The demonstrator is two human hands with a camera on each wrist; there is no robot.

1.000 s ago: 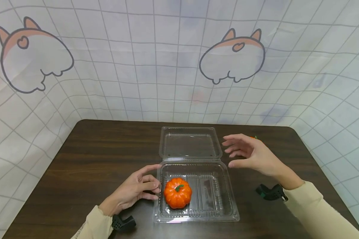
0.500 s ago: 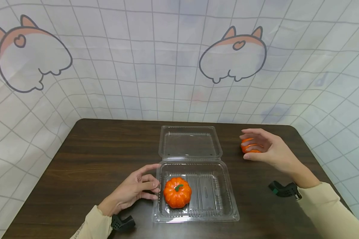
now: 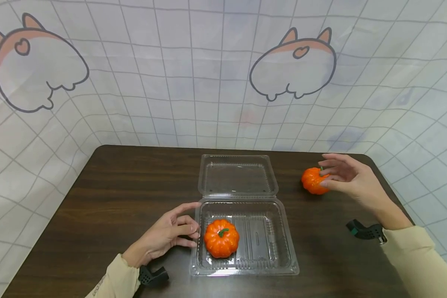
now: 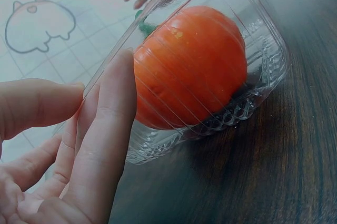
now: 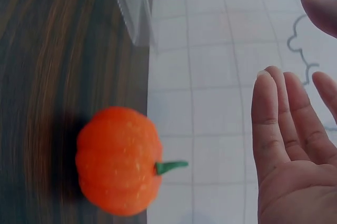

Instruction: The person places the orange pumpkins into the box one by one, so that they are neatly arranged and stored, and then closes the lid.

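In the head view a clear plastic clamshell container [image 3: 262, 238] lies with its lid folded back, and a small orange pumpkin [image 3: 221, 242] with a green stem sits in its left half. My left hand [image 3: 165, 236] pinches the container's left rim between thumb and fingers; the left wrist view shows the pumpkin [image 4: 192, 69] through the clear wall. Over at the right, a second pumpkin [image 3: 312, 181] rests on the table, stem up. Just above and right of it is my right hand [image 3: 352, 176], fingers apart and holding nothing. Its relaxed fingers [image 5: 266, 113] are apart from the pumpkin [image 5: 120, 161] in the right wrist view.
The dark wood table [image 3: 126, 186] backs onto a white grid-patterned cloth [image 3: 208, 82] with cartoon animal drawings. Behind the container's base its lid [image 3: 238, 176] lies flat towards the table's back edge. A black wrist device sits at each sleeve.
My right hand has moved from beside the container to the right, past the second pumpkin, which now shows almost whole. The left hand and the container have stayed in place.
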